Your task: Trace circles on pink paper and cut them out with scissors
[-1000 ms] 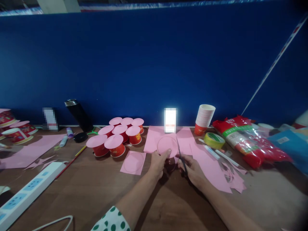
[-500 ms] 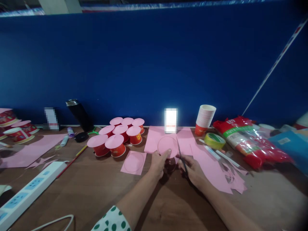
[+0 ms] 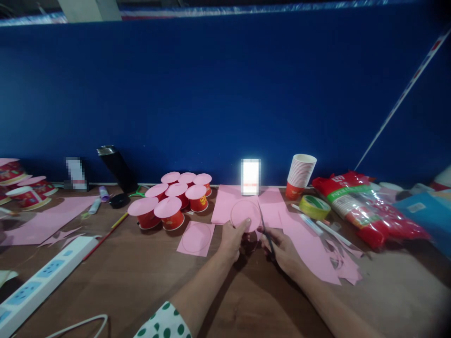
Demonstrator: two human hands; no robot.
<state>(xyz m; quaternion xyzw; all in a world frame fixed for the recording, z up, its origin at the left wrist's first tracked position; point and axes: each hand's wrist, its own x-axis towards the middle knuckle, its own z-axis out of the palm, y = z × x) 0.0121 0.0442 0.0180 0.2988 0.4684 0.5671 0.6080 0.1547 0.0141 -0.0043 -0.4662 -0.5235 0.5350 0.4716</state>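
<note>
Between thumb and fingers, my left hand (image 3: 232, 240) pinches a pink paper circle (image 3: 245, 213) with a dark outline along its edge. My right hand (image 3: 282, 249) is closed on a pair of dark scissors (image 3: 269, 243), whose blades point up beside the circle's right edge. Under the circle, a thin curled strip of paper hangs between the hands. A small pink square (image 3: 195, 238) with a drawn circle lies left of my left hand. Behind the hands are larger pink sheets (image 3: 220, 206) on the table.
Several red paper cups with pink disc tops (image 3: 169, 208) stand to the left. At the right are stacked paper cups (image 3: 302, 171), yellow tape (image 3: 314, 206), pens, paper scraps (image 3: 345, 263) and a red plastic pack (image 3: 352, 192). A power strip (image 3: 42, 277) lies front left.
Both hands, the paper circle and the scissors stay almost in place. The paper strip hanging below the circle has shifted slightly. At the far left edge, a dark blurred shape has appeared by the pink sheet.
</note>
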